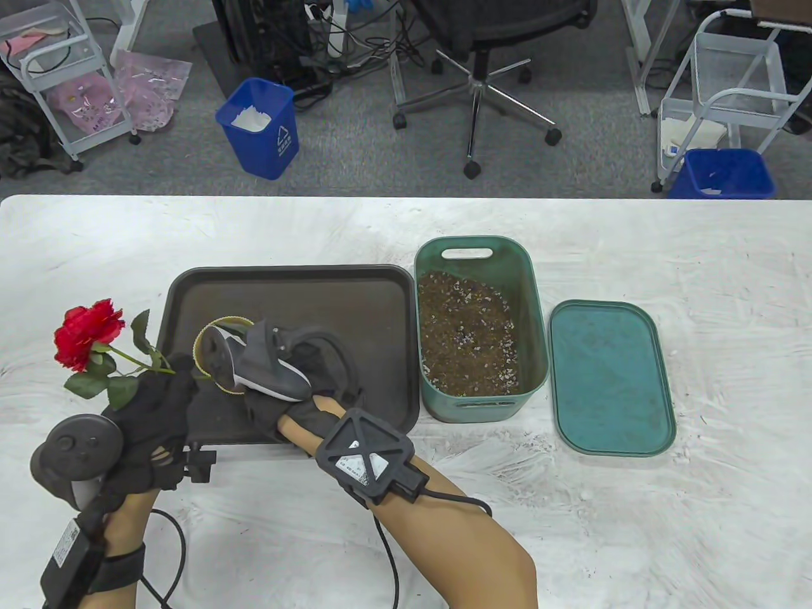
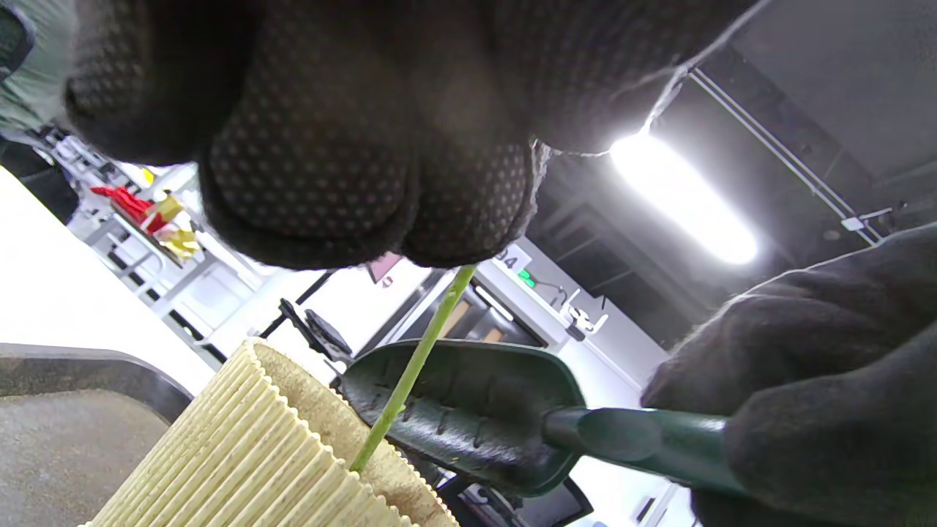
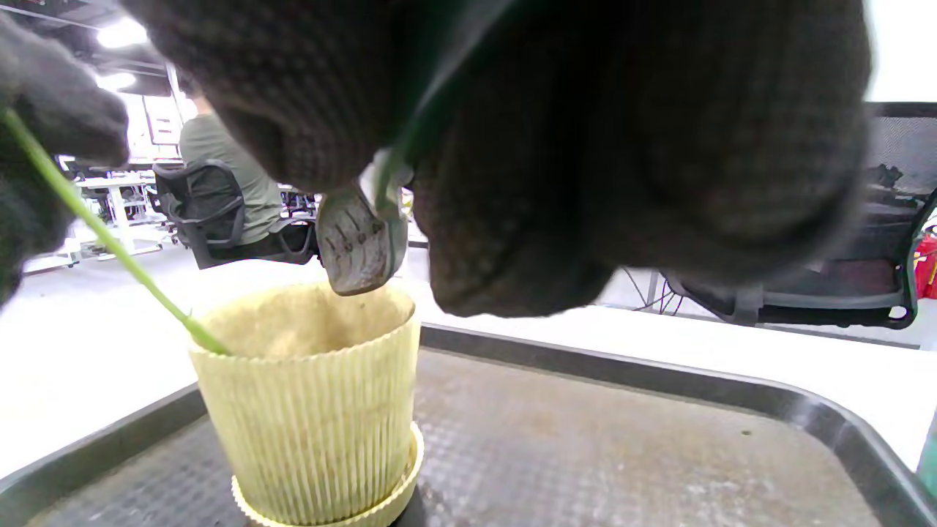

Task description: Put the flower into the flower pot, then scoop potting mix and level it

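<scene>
- Table view: the left hand (image 1: 149, 415) sits at the front left corner of the dark tray (image 1: 355, 285), fingers curled round the green stem of the red flower (image 1: 85, 333). The bloom leans out to the left, past the tray's left edge and over the white table (image 1: 698, 266).
- Table view: the right hand (image 1: 304, 380) hangs over the front left part of the tray, just above the yellow flower pot (image 1: 204, 342), of which only the left rim shows. What this hand grips is hidden here by its tracker.
- Table view: a green tub (image 1: 533, 317) with potting mix (image 1: 466, 336) stands just beside the tray's right edge; its green lid (image 1: 609, 377) lies flat further right, near the tub but apart from it.
- Left wrist view: gloved left fingers (image 2: 315, 161) pinch the stem (image 2: 413, 366), which runs down at a slant into the ribbed flower pot (image 2: 249, 454). The right hand (image 2: 827, 395) is closed on the handle of a dark green trowel (image 2: 476, 410), whose blade is at the pot's rim, behind the stem.
- Right wrist view: the trowel's blade (image 3: 362, 241) points down from the right hand's fingers (image 3: 585, 146), its tip just above the pot's opening. The pot (image 3: 307, 417) stands in its saucer on the tray (image 3: 622, 454), near the tray's left edge. The stem (image 3: 102, 234) enters the pot at the left rim, coming from the left hand (image 3: 51, 124).
</scene>
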The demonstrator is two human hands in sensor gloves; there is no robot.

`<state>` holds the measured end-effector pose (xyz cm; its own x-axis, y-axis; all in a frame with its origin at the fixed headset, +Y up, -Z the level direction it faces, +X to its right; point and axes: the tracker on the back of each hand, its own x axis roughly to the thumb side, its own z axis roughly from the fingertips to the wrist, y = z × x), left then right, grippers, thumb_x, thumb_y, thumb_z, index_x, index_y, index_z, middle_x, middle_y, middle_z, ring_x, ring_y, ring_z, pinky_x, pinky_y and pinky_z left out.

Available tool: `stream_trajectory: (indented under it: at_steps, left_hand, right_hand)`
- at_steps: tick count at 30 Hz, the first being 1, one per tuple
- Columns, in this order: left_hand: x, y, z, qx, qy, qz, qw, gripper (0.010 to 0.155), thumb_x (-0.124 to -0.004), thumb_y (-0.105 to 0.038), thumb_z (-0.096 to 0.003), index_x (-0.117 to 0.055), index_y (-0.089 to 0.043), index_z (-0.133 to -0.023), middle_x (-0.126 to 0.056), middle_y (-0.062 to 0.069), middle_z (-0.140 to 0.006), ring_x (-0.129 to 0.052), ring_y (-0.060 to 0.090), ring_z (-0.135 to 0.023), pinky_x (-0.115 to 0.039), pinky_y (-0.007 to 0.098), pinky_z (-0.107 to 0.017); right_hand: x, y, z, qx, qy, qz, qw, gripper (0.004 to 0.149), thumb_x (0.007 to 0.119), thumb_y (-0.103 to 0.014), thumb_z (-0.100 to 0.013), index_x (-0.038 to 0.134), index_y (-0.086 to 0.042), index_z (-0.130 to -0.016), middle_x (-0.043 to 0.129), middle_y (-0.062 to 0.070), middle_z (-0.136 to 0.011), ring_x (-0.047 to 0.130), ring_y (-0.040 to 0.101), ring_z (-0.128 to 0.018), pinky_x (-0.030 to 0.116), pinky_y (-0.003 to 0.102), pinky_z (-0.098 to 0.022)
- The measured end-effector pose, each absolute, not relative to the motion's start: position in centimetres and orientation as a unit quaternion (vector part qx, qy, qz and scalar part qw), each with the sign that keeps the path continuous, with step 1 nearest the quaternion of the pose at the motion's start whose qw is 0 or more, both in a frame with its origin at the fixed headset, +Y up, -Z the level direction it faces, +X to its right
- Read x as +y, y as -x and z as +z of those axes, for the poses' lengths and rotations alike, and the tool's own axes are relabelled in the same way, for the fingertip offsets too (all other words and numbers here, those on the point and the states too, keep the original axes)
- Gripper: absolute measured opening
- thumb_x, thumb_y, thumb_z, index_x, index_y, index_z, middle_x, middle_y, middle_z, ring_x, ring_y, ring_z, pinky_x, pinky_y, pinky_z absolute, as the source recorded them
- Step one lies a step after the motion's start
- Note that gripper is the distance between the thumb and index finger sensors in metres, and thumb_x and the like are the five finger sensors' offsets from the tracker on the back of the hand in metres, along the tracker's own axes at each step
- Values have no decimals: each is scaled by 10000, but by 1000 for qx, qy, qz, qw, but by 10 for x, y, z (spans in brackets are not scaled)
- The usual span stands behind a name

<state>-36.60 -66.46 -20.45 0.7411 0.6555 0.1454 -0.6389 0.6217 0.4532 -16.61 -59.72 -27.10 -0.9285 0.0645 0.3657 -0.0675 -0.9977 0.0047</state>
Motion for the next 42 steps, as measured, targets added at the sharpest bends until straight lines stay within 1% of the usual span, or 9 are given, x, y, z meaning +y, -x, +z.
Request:
stream_trajectory:
  at_steps: [5,10,14,18,20,25,30,37,42]
  left_hand:
    - [-665,366,-204,15,-246,354,902,466,-812,-398,-388,-938,-152,-763,-1050,21,-555,-1092,257,-338,-917,423,-355]
    - [-665,366,-204,15,-246,354,902,465,-813,-398,-388,-939,-153,-763,-1051,22,-554,-1093,258,-337,-917,424,-354]
    - [-665,366,-204,14,-245,355,902,465,-812,-398,-388,-939,-154,-762,-1050,21,-555,-1093,258,-337,-916,423,-355]
    - [-665,366,-204,15,-245,355,902,466,-811,-399,-388,-938,-154,-763,-1050,20,-555,-1093,256,-338,-916,423,-355]
    - [-665,366,-204,16,-245,355,902,466,-811,-398,-389,-937,-154,-764,-1050,19,-556,-1092,257,-339,-916,423,-356]
    - [-665,366,-204,20,-244,358,901,466,-810,-399,-388,-937,-154,-764,-1050,20,-555,-1092,257,-338,-916,424,-355]
    - [-665,367,-204,23,-244,359,901,466,-810,-399,-389,-937,-153,-764,-1049,20,-555,-1092,257,-338,-916,423,-356]
    - [-664,367,-204,19,-244,356,902,466,-810,-400,-389,-936,-154,-764,-1050,20,-556,-1093,256,-338,-916,424,-356]
    - [-664,367,-204,18,-244,354,903,466,-811,-399,-388,-938,-153,-763,-1050,20,-555,-1093,258,-337,-916,424,-357]
  right_hand:
    - [-572,138,-273,-19,-160,985,69,531,845,-312,-367,759,-50,-821,955,187,-653,1082,268,-279,974,429,-151]
    - [-537,92,-281,-37,-102,988,107,530,841,-314,-370,760,-48,-821,956,190,-650,1081,270,-277,973,429,-149]
    - [-508,43,-286,-49,-39,986,153,530,841,-315,-371,767,-39,-818,961,198,-640,1085,264,-260,976,421,-135]
    - [-494,-3,-290,-51,24,978,200,530,842,-314,-373,775,-25,-813,968,209,-625,1090,262,-241,980,414,-117]
    - [-492,-26,-292,-40,56,973,221,530,843,-312,-375,779,-17,-811,970,215,-619,1091,262,-231,981,410,-108]
    - [-504,-74,-301,2,131,963,235,531,840,-314,-382,791,4,-803,980,233,-595,1100,252,-200,989,395,-77]
    - [-529,-101,-315,42,185,959,209,528,837,-318,-388,802,16,-796,987,242,-578,1105,245,-181,993,384,-57]
    - [-571,-119,-342,105,237,950,173,525,831,-320,-395,802,17,-796,989,242,-575,1106,239,-178,994,375,-51]
    - [-596,-119,-360,139,260,946,137,524,827,-322,-398,802,15,-798,987,243,-578,1105,239,-179,993,373,-51]
